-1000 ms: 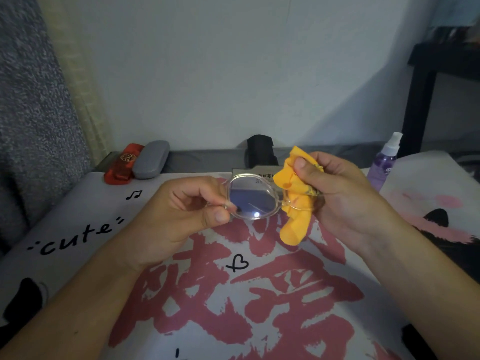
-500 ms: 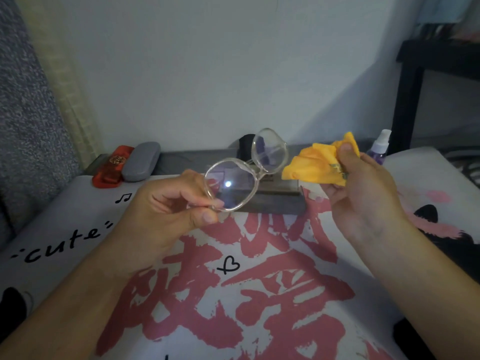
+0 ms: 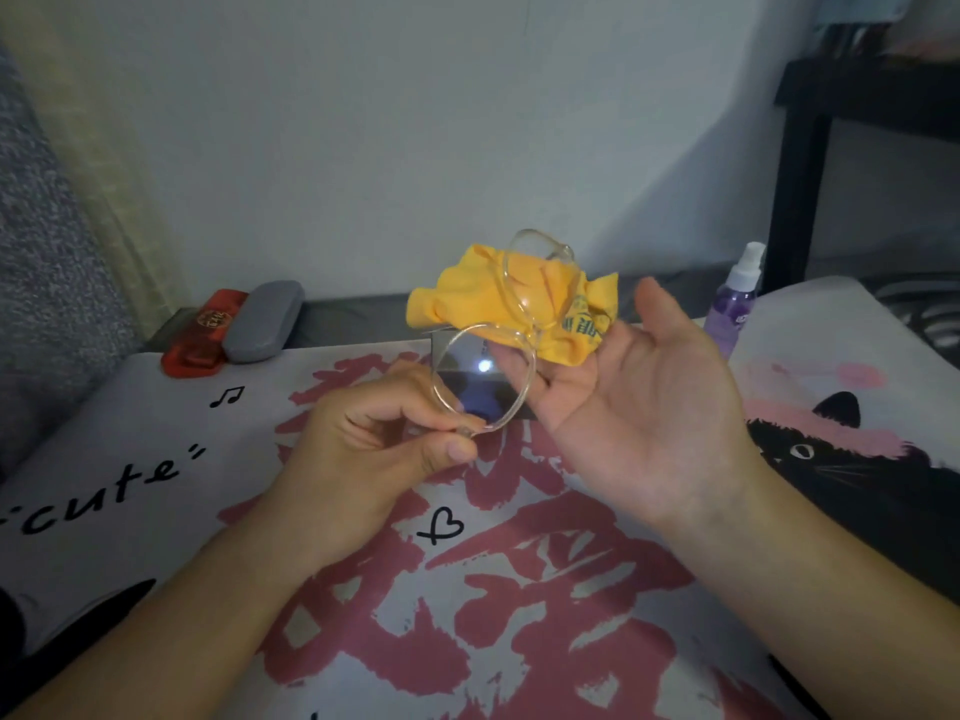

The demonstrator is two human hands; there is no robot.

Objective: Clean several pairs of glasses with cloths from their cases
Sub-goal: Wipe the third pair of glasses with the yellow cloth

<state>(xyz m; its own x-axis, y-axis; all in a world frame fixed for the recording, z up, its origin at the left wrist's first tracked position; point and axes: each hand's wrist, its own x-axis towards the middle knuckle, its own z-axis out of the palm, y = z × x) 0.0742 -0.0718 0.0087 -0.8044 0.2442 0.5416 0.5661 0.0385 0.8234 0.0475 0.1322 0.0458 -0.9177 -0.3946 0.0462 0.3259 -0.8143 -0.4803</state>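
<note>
I see my left hand [image 3: 374,449] pinching the near rim of clear-framed glasses [image 3: 488,366], held up at centre. At two o'clock of it, my right hand [image 3: 639,407] lies palm up, fingers relaxed, a crumpled yellow cloth [image 3: 467,298] draped on its fingertips behind the far lens. Two cases [image 3: 234,324] sit at ten o'clock, a spray bottle [image 3: 737,298] at two.
</note>
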